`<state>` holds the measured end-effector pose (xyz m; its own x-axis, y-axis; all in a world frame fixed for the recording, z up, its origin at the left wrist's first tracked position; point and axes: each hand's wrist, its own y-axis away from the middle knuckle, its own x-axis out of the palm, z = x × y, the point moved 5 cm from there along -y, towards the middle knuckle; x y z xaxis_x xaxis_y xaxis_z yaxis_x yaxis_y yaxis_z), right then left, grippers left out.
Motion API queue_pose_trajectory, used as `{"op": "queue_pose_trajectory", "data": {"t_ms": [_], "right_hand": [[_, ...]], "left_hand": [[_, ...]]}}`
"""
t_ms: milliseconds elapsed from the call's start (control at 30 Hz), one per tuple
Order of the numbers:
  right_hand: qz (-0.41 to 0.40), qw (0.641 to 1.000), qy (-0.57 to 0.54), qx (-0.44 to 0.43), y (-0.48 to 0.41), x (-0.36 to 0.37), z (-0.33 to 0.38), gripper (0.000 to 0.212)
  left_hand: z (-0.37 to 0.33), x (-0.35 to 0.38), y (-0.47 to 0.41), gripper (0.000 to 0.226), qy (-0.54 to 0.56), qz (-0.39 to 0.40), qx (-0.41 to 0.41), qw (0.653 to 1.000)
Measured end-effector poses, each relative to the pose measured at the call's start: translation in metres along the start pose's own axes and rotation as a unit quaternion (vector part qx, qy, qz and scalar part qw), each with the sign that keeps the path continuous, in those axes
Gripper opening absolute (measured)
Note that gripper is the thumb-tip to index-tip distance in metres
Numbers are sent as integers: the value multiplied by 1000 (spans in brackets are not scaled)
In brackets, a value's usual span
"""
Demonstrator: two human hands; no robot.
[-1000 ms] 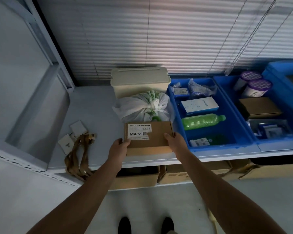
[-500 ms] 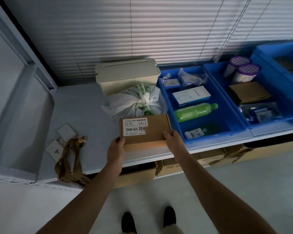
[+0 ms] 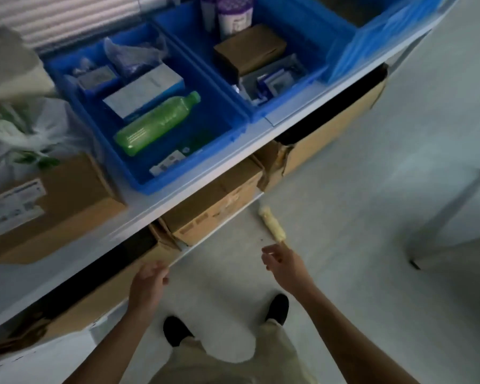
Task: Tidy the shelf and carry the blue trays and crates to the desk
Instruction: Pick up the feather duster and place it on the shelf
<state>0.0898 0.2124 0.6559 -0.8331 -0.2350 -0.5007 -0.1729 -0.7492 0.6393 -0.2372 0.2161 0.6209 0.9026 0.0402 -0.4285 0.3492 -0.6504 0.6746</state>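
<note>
Two blue trays stand side by side on the white shelf (image 3: 200,187). The left tray (image 3: 139,176) holds a green bottle (image 3: 158,123), a pale box and small packets. The right tray (image 3: 305,31) holds a brown box, two purple-topped cans and packets. A labelled cardboard box (image 3: 67,200) rests on the shelf left of the trays. My left hand (image 3: 150,284) hangs below the shelf edge, fingers loosely curled, holding nothing. My right hand (image 3: 283,261) is over the floor, fingers apart and empty.
A white plastic bag (image 3: 25,134) lies behind the cardboard box. Cardboard cartons (image 3: 211,209) fill the lower shelf. A yellowish stick-like object (image 3: 272,224) lies on the floor near my right hand. A further blue crate (image 3: 372,37) is at the right; a metal leg (image 3: 449,209) stands right.
Both hands have let go of the cardboard box, which now rests on the shelf, and dropped below the shelf edge. The view has swung to the right and down.
</note>
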Motion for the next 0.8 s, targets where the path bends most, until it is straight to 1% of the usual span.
{"op": "queue_pose_trajectory", "data": {"t_ms": [67, 133, 200, 267, 400, 433, 500, 533, 567, 600, 667, 733, 800], "right_hand": [[3, 998, 3, 69, -18, -24, -60, 21], [0, 992, -2, 128, -46, -48, -126, 22], [-5, 984, -3, 176, -82, -58, -190, 23], [-5, 979, 5, 206, -133, -56, -254, 26], [3, 974, 41, 224, -261, -19, -380, 28], [2, 973, 47, 226, -296, -6, -409, 27], [-1, 971, 63, 230, -364, 22, -461, 27], [-3, 970, 72, 232, -395, 38, -486, 28], [-5, 969, 82, 231, -425, 54, -506, 28], [-6, 970, 94, 226, -452, 71, -526, 30], [-12, 970, 130, 205, -499, 106, -559, 36], [-39, 967, 174, 184, -532, 134, -581, 38], [-80, 957, 217, 176, -547, 150, -591, 31]], "left_hand": [[10, 62, 0, 10, -46, 105, -61, 991], [31, 133, -13, 11, -103, 150, -86, 980], [55, 199, -36, 13, -169, 183, -78, 965], [85, 267, -72, 18, -232, 220, -71, 945], [156, 399, -161, 36, -268, 261, -39, 927], [172, 428, -184, 36, -281, 267, -31, 921], [195, 480, -227, 26, -319, 279, -8, 906], [215, 500, -252, 22, -340, 282, 0, 897], [228, 519, -274, 20, -349, 275, 11, 896], [242, 533, -296, 21, -362, 265, 17, 894], [272, 555, -333, 23, -402, 262, 30, 877], [295, 564, -362, 24, -449, 259, 44, 854], [310, 560, -379, 27, -477, 253, 42, 841]]}}
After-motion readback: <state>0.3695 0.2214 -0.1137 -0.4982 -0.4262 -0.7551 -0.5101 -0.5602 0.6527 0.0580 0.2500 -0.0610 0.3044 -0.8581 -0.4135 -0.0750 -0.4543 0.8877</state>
